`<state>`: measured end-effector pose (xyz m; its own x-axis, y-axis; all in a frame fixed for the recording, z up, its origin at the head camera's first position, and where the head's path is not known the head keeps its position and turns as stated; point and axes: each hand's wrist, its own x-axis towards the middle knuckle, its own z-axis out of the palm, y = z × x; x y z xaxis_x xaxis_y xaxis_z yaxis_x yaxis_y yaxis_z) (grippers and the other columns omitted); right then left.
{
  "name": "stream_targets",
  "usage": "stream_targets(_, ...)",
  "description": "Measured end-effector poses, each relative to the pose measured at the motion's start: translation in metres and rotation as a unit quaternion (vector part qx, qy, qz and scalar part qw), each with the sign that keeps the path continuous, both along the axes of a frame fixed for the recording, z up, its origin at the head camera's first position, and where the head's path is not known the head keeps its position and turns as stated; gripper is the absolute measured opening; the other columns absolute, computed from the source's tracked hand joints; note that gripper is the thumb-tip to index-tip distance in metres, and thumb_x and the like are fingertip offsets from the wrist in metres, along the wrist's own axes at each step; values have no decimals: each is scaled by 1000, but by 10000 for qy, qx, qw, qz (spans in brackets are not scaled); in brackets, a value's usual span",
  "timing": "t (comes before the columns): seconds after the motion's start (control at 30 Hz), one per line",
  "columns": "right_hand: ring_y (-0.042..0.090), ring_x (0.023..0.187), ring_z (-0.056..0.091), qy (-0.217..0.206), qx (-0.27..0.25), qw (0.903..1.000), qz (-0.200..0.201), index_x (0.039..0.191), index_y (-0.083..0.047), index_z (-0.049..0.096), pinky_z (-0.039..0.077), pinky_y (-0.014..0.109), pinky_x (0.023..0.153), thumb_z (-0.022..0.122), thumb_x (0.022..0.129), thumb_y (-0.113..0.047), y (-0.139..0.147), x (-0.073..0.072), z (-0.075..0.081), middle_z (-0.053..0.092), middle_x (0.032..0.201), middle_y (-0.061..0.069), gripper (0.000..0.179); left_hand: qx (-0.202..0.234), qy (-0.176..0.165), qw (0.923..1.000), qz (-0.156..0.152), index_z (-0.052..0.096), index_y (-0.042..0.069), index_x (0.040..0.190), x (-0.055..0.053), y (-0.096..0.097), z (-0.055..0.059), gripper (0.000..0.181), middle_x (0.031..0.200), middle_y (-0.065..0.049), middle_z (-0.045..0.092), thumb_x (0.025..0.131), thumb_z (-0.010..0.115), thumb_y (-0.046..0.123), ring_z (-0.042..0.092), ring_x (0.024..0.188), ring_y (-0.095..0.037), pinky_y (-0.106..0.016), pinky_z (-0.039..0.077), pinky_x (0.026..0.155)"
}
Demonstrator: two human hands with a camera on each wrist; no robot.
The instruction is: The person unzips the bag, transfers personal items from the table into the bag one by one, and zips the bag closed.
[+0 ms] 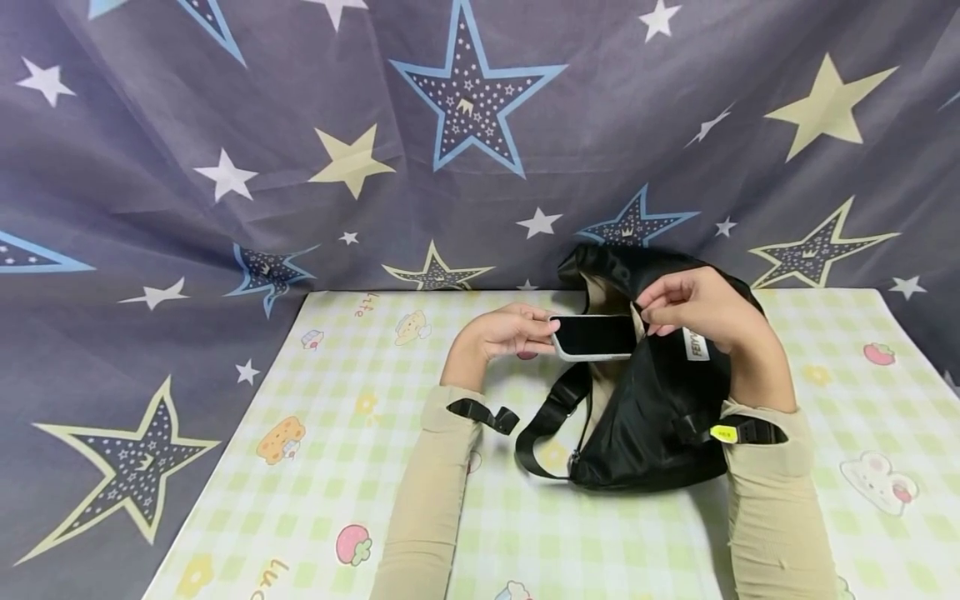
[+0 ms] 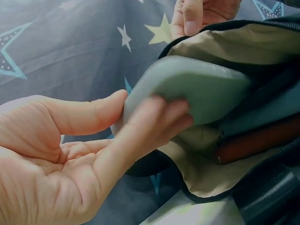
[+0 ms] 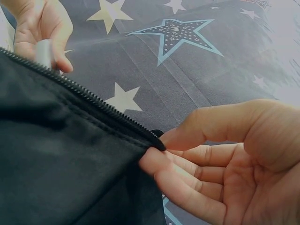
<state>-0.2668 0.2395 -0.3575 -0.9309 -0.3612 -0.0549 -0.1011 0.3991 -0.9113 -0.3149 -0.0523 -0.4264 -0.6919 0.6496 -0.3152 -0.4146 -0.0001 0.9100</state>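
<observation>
A smartphone [image 1: 596, 337] with a dark screen and a pale case is partly inside the mouth of a black zippered bag [image 1: 660, 425]. My left hand [image 1: 517, 331] pinches the phone's outer end between thumb and fingers; the left wrist view shows the pale green back of its case [image 2: 201, 86]. With thumb and fingers, my right hand [image 1: 697, 308] pinches the zippered edge [image 3: 108, 110] of the bag and holds the opening apart. Inside the beige-lined bag lie a reddish-brown item [image 2: 258, 140] and a blue-green item [image 2: 267, 110], both partly hidden.
The bag's black strap [image 1: 551, 421] loops onto the table at its left. A green checked tablecloth [image 1: 315, 500] with printed pictures covers the table. Behind it hangs a grey cloth [image 1: 285, 108] with stars, close to the bag's back.
</observation>
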Motion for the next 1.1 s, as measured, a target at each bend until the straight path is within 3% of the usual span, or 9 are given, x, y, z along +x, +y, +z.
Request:
stream_targets(0.07, 11, 70, 72, -7, 1, 10000, -5, 115, 19, 62, 62, 29, 68, 64, 93, 4, 0, 0, 0, 73, 82, -2, 27, -28, -76, 9999, 118, 59, -9, 108, 0, 0, 0, 17, 83, -4, 72, 105, 42, -6, 72, 77, -13, -24, 61, 78)
stream_targets(0.1, 11, 70, 72, -19, 4, 10000, -6, 115, 19, 62, 62, 30, 68, 64, 93, 4, 0, 0, 0, 73, 82, -2, 27, -76, -90, 9998, 161, 59, -11, 111, 0, 0, 0, 17, 84, -5, 71, 105, 43, -6, 73, 77, -14, -25, 62, 80)
stream_targets(0.23, 11, 70, 72, -29, 34, 10000, -6, 116, 19, 62, 63, 30, 69, 64, 93, 3, 0, -1, 1, 73, 82, -2, 27, -446, 33, 9987, 225, 40, -16, 144, 0, 3, 3, 43, 115, -13, 63, 103, 49, -5, 72, 79, -14, -31, 61, 89)
stream_targets(0.33, 11, 70, 72, -2, 38, 10000, -15, 116, 19, 62, 63, 30, 69, 64, 93, 3, 1, -1, 1, 73, 82, -3, 27, -656, 70, 9975, 262, 27, -12, 154, 1, 7, 4, 58, 129, -18, 53, 102, 52, -6, 71, 78, -15, -30, 61, 86)
stream_targets(0.53, 11, 70, 71, 38, -10, 10000, -7, 115, 19, 62, 63, 30, 69, 63, 93, 4, 3, 0, 1, 73, 82, -3, 27, -745, 31, 9970, 214, 36, -9, 152, 4, 14, 4, 54, 106, -9, 57, 101, 53, -8, 70, 72, -16, -24, 62, 75)
stream_targets(0.63, 10, 70, 71, 46, -64, 10000, 19, 115, 19, 63, 63, 30, 69, 63, 93, 4, 2, 0, 1, 73, 82, -3, 27, -909, 136, 9955, 239, 35, -8, 153, 5, 14, 5, 56, 124, -17, 58, 101, 55, -5, 70, 74, -15, -27, 62, 84)
stream_targets(0.77, 10, 70, 71, 61, -86, 9999, 35, 115, 19, 63, 62, 30, 69, 64, 92, 4, 2, -1, 3, 73, 82, -2, 27, -1136, 219, 9929, 287, 35, -8, 154, 1, 17, 8, 56, 151, -27, 46, 102, 56, -2, 69, 79, -15, -37, 55, 100)
stream_targets(0.97, 11, 70, 71, 54, -97, 9999, 41, 114, 18, 63, 63, 31, 68, 64, 92, 3, 3, -1, 1, 74, 82, -2, 27, -1221, 80, 9911, 520, 40, -6, 151, -6, 27, 14, 52, 148, -27, 49, 102, 56, -1, 67, 78, -17, -42, 50, 107)
stream_targets(1.1, 10, 69, 71, 37, -110, 9999, 40, 114, 19, 63, 63, 31, 68, 64, 92, 4, 3, -1, 1, 73, 82, -2, 27, -1289, -1, 9895, 658, 41, -5, 152, -8, 36, 15, 53, 150, -24, 50, 102, 57, -1, 68, 100, -31, -43, 49, 109)
